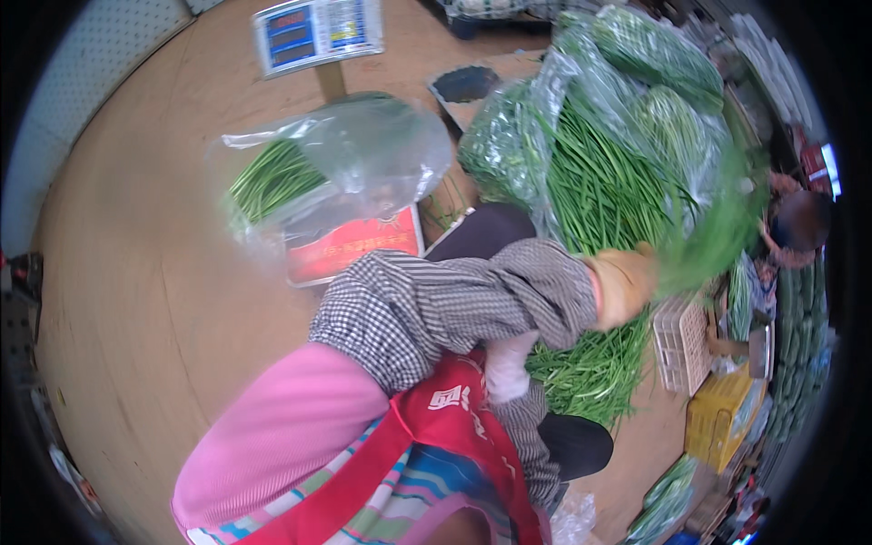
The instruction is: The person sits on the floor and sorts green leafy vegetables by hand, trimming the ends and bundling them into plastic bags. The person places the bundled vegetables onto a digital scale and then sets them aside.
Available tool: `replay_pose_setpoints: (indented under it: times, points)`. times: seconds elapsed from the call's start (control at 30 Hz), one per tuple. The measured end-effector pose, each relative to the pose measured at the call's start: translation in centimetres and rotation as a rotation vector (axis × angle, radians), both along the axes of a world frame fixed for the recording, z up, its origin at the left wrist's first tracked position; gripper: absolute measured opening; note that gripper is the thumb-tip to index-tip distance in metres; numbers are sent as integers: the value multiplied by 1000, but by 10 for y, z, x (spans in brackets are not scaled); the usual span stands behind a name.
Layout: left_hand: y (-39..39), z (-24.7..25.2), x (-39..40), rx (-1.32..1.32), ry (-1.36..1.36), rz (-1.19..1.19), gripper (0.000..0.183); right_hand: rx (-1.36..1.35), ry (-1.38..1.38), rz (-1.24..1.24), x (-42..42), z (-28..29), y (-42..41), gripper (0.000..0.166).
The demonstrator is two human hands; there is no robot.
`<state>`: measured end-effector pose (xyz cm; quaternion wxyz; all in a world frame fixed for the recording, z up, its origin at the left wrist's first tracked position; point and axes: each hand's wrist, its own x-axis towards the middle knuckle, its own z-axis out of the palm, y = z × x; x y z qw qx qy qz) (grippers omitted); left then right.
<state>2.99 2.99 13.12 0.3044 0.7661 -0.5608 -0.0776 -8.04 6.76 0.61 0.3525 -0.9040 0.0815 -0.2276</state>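
My left hand [623, 286], in a tan glove and checkered oversleeve, reaches to the right across my lap, gripping a bunch of long green leafy stalks [715, 231] blurred by motion. Only a white-covered part of my right hand [507, 371] shows below the left sleeve; its fingers are hidden. Beyond the left hand lies a large heap of long green stalks [599, 177] in an opened clear plastic bag. More loose greens [593, 375] spread on the floor between my knees. A clear bag with a bundle of green stalks [276, 177] rests on a scale's red platform [361, 245].
The scale's display [319, 34] stands behind the bag. Bagged greens [654, 61] pile up at the upper right. A pale plastic crate [681, 344] and a yellow crate [722, 415] stand at right. Another person [793, 225] is at the right edge.
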Motion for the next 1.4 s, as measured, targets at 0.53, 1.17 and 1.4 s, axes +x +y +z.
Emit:
replay_pose_setpoints:
  times: [0.53, 1.17, 1.4]
  points:
    - [163, 77, 7, -469, -627, 484, 42, 1508, 287, 1024, 198, 146, 46, 33]
    - [462, -87, 141, 846, 115, 1201, 95, 820, 150, 715, 292, 205, 89, 13]
    - [417, -138, 137, 624, -148, 1094, 101, 260, -138, 741, 224, 174, 88, 63]
